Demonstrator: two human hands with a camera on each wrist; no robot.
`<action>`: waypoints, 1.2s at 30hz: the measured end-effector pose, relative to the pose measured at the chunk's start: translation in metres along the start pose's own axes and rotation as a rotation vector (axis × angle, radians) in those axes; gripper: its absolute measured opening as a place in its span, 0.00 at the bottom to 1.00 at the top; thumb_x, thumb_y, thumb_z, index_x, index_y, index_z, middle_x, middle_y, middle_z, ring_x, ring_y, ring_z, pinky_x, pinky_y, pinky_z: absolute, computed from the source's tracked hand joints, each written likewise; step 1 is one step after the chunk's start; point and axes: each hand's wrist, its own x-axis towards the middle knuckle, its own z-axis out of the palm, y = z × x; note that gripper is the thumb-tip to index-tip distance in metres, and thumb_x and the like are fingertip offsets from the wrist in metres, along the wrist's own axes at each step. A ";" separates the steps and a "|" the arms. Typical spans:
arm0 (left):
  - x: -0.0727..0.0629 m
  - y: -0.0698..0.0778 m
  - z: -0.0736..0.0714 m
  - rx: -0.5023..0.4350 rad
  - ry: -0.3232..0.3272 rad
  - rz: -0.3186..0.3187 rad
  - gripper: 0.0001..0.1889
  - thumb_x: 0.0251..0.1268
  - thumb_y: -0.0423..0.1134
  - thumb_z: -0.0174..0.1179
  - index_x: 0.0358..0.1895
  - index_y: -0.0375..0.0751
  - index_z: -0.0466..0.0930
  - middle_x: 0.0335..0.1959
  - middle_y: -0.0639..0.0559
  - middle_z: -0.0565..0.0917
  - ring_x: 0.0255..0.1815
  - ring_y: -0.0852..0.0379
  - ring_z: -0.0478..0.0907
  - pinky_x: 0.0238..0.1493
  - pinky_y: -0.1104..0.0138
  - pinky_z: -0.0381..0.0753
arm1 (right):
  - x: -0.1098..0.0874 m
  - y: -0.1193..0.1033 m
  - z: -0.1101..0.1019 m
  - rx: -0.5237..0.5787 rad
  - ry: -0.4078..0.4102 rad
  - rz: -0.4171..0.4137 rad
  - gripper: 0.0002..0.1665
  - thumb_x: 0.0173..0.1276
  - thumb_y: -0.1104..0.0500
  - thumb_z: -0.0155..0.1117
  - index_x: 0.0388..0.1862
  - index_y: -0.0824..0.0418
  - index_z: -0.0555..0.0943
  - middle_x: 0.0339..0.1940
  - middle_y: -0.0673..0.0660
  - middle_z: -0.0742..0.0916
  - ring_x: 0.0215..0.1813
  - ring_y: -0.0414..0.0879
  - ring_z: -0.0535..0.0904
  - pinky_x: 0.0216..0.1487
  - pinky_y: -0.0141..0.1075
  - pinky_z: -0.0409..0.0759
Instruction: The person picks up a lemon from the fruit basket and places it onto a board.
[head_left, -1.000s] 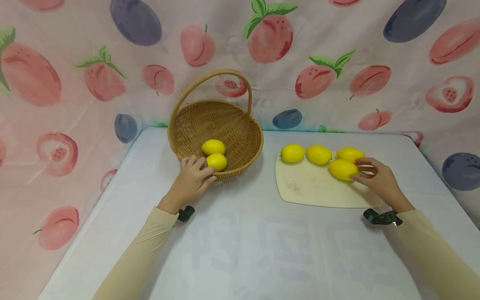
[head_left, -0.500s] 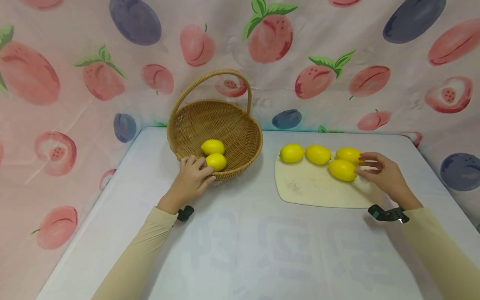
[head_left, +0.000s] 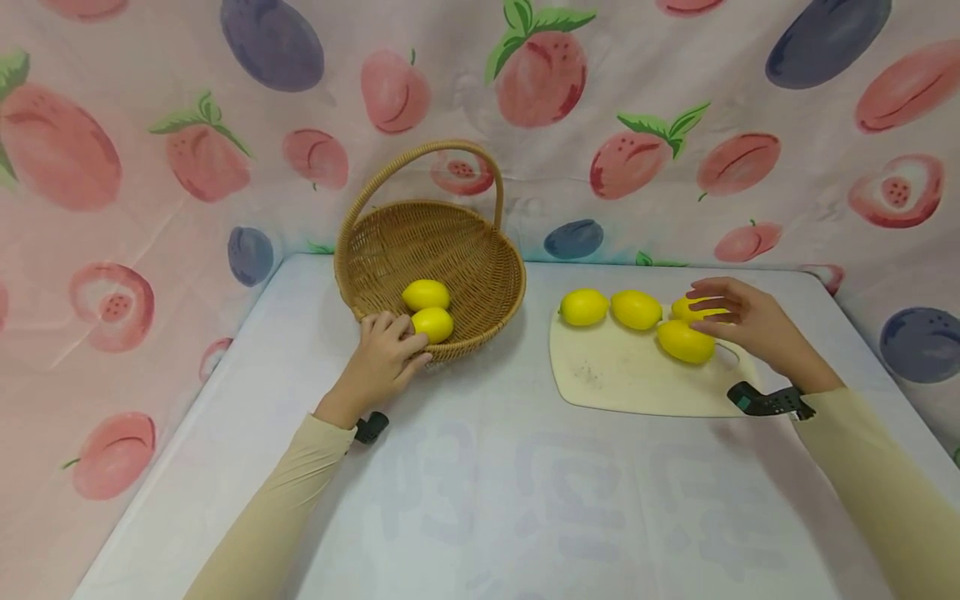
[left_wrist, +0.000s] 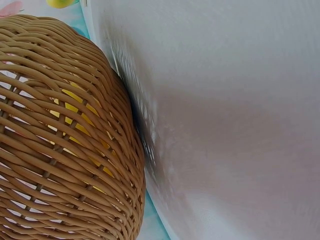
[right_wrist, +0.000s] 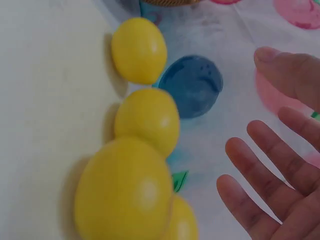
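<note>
My left hand [head_left: 386, 354] grips the front left rim of a wicker basket [head_left: 491, 275], fingers curled over the edge. Inside the basket lie two lemons, the rear one [head_left: 426, 296] just behind the front one [head_left: 435, 325]. Over the right end of a cream cutting board [head_left: 622, 383] hovers my right hand [head_left: 765, 329], fingers spread and holding nothing. Below its fingertips are a front lemon [head_left: 684, 343] and a rear lemon [head_left: 684, 308], partly covered by the fingers. In the right wrist view the hand's fingers [right_wrist: 270, 175] are apart from the lemons.
Two more lemons, the left one [head_left: 584, 307] and its neighbour [head_left: 636, 309], sit along the board's back edge. A fruit-print cloth [head_left: 555, 167] hangs behind the white-covered table [head_left: 487, 467]. The basket's arched handle [head_left: 420, 152] rises above its bowl.
My right hand has let go of the front lemon, drawn back to the right, then lifted and shifted forward over the rear one. The left hand stays put on the basket.
</note>
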 end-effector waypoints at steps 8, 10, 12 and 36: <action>0.000 -0.001 0.000 0.001 0.000 0.000 0.08 0.62 0.43 0.57 0.28 0.45 0.72 0.30 0.48 0.69 0.36 0.49 0.61 0.45 0.52 0.56 | 0.026 -0.042 0.006 0.017 -0.119 -0.068 0.30 0.62 0.57 0.66 0.62 0.59 0.69 0.59 0.61 0.78 0.58 0.55 0.76 0.43 0.16 0.73; -0.001 -0.001 0.001 0.001 0.000 -0.001 0.08 0.62 0.43 0.58 0.28 0.45 0.72 0.30 0.48 0.69 0.36 0.49 0.62 0.45 0.52 0.56 | 0.034 -0.052 0.008 0.028 -0.151 -0.099 0.29 0.62 0.58 0.66 0.62 0.59 0.70 0.58 0.60 0.79 0.58 0.57 0.76 0.45 0.17 0.73; -0.001 -0.001 0.001 0.001 0.001 -0.001 0.08 0.61 0.43 0.58 0.28 0.45 0.72 0.30 0.48 0.69 0.36 0.49 0.62 0.45 0.52 0.56 | 0.043 -0.062 0.011 0.043 -0.183 -0.129 0.29 0.62 0.59 0.66 0.61 0.59 0.70 0.58 0.59 0.79 0.58 0.55 0.76 0.46 0.18 0.73; -0.001 -0.001 0.000 0.002 0.009 -0.001 0.12 0.66 0.48 0.54 0.28 0.45 0.71 0.31 0.48 0.70 0.36 0.50 0.62 0.45 0.53 0.56 | 0.147 -0.166 0.102 0.287 -0.355 -0.140 0.28 0.62 0.59 0.66 0.60 0.63 0.71 0.62 0.63 0.76 0.61 0.53 0.74 0.62 0.47 0.72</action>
